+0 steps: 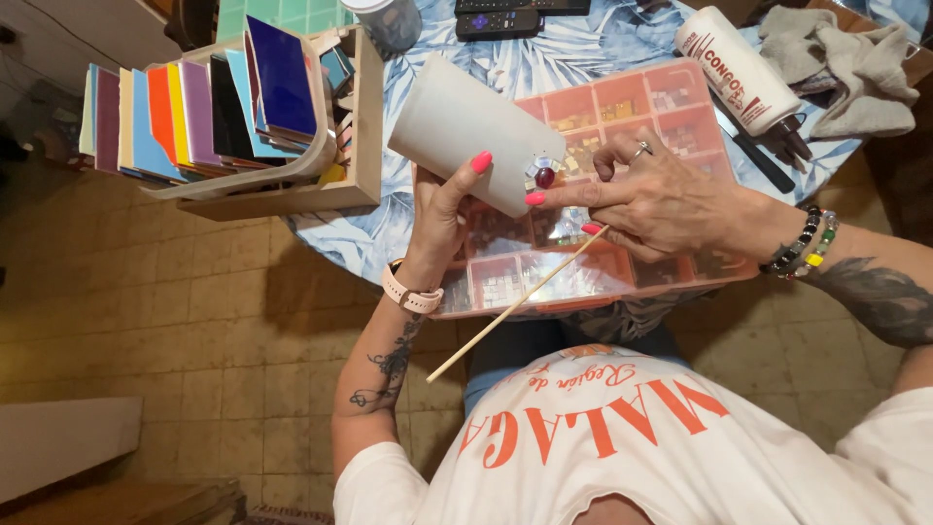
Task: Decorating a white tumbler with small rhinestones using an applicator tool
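My left hand [442, 209] is wrapped round the white vase [466, 131], tilting it steady, so my right hand [661, 204], pinching a wooden stick [515, 306], can press the red gem [545, 177] flat.

One head-worn camera looks steeply down from close above, over the wearer's chest toward the counter [457, 209] edge.
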